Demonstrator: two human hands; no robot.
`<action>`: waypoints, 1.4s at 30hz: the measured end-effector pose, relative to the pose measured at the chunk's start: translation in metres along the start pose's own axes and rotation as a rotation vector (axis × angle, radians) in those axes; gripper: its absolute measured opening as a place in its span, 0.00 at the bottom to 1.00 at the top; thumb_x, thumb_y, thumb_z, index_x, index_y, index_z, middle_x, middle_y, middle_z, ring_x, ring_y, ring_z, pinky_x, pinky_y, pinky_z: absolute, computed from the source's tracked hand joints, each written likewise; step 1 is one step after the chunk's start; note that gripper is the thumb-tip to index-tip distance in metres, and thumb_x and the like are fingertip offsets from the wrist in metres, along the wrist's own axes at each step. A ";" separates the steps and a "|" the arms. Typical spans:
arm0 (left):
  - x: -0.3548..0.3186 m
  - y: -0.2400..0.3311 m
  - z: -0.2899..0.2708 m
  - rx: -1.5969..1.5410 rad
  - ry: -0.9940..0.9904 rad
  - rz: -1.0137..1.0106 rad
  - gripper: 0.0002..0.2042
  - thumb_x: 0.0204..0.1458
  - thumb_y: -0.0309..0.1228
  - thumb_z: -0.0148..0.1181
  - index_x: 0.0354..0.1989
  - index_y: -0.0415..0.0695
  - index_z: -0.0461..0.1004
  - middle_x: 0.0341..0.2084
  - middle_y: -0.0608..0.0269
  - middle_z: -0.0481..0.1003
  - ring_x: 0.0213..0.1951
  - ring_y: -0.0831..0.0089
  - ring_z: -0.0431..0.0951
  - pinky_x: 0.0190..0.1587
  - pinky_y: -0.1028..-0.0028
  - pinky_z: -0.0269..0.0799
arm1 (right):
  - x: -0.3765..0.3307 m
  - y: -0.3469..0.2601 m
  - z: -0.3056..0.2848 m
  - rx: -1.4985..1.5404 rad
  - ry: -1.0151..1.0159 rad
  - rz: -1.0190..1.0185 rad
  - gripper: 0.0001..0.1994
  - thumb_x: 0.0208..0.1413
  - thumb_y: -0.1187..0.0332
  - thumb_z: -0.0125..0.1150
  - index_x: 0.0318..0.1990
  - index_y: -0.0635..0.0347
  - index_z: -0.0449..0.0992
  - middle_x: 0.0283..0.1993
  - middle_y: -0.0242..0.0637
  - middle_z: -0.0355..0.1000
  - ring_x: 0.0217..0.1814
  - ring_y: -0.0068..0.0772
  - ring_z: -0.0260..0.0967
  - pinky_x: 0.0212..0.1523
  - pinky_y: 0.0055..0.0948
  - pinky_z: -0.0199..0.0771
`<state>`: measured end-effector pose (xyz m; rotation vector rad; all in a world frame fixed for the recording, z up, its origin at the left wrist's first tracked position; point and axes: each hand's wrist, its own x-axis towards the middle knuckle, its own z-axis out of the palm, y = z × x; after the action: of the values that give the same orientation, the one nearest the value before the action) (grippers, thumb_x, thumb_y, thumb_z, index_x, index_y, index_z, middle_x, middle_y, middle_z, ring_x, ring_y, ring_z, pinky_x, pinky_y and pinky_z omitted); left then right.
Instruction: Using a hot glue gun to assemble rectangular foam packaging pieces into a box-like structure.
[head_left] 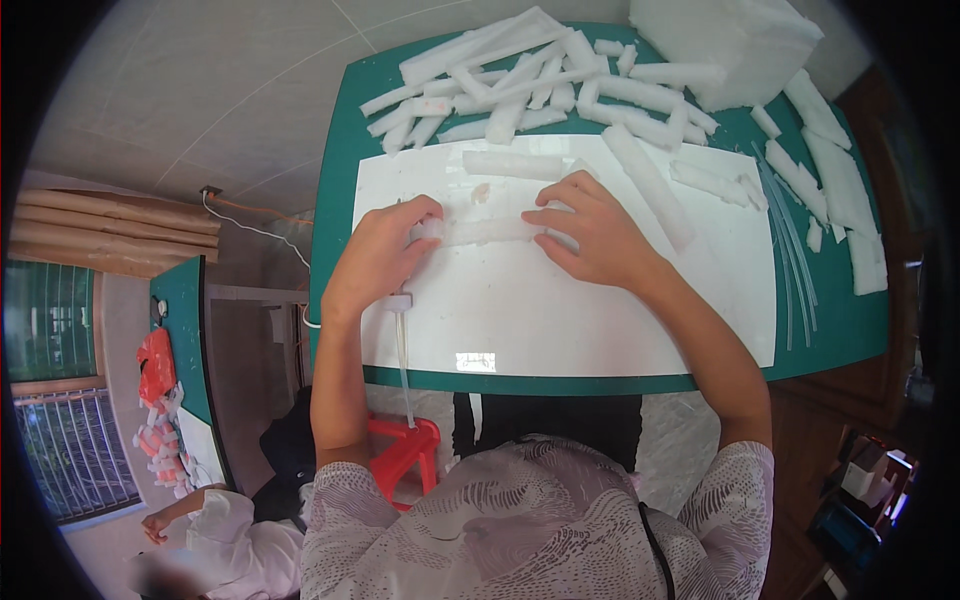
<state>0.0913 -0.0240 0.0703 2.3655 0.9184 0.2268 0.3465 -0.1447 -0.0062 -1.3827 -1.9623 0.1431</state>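
A short white strip of foam-like padding lies crosswise on the white board, between my two hands. My left hand pinches its left end with thumb and fingers. At the other end, my right hand curls its fingers and thumb around the strip, hiding that tip. Just beyond it rests another white padding strip, with a small beige scrap near it. Below my left hand, a small whitish block sits with thin clear tubes hanging over the board's near edge.
Many loose padding strips are heaped along the far side of the green table. A large white padding block stands at the far right. Thin clear tubes lie at the right. A red stool and another person are at lower left.
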 end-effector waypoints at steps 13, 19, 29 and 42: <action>-0.004 -0.006 0.005 0.028 0.009 0.075 0.13 0.50 0.22 0.63 0.45 0.39 0.73 0.36 0.46 0.79 0.40 0.47 0.79 0.43 0.61 0.74 | 0.000 -0.004 -0.003 0.015 -0.014 -0.001 0.12 0.48 0.72 0.68 0.43 0.56 0.83 0.46 0.37 0.74 0.50 0.42 0.67 0.51 0.35 0.72; -0.002 -0.005 0.003 0.094 0.037 0.121 0.13 0.49 0.23 0.65 0.43 0.41 0.74 0.36 0.50 0.79 0.39 0.49 0.79 0.43 0.63 0.74 | 0.003 -0.004 -0.005 0.012 -0.023 -0.006 0.12 0.48 0.71 0.67 0.42 0.57 0.83 0.44 0.36 0.74 0.49 0.39 0.67 0.51 0.34 0.71; 0.000 0.006 0.000 0.419 -0.015 0.194 0.14 0.46 0.24 0.65 0.43 0.41 0.74 0.31 0.49 0.77 0.38 0.50 0.78 0.42 0.58 0.73 | -0.002 -0.004 -0.002 0.046 -0.039 -0.011 0.12 0.50 0.70 0.67 0.44 0.57 0.82 0.44 0.36 0.73 0.49 0.43 0.66 0.51 0.36 0.71; 0.034 0.021 -0.004 0.598 -0.223 0.252 0.11 0.44 0.21 0.60 0.39 0.38 0.73 0.25 0.48 0.77 0.33 0.49 0.80 0.39 0.56 0.75 | 0.003 -0.002 -0.005 0.029 -0.070 -0.002 0.12 0.50 0.70 0.66 0.44 0.56 0.82 0.43 0.36 0.74 0.48 0.41 0.67 0.50 0.34 0.72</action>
<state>0.1270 -0.0118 0.0834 2.9795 0.6356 -0.2503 0.3476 -0.1444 -0.0004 -1.3740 -2.0107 0.2215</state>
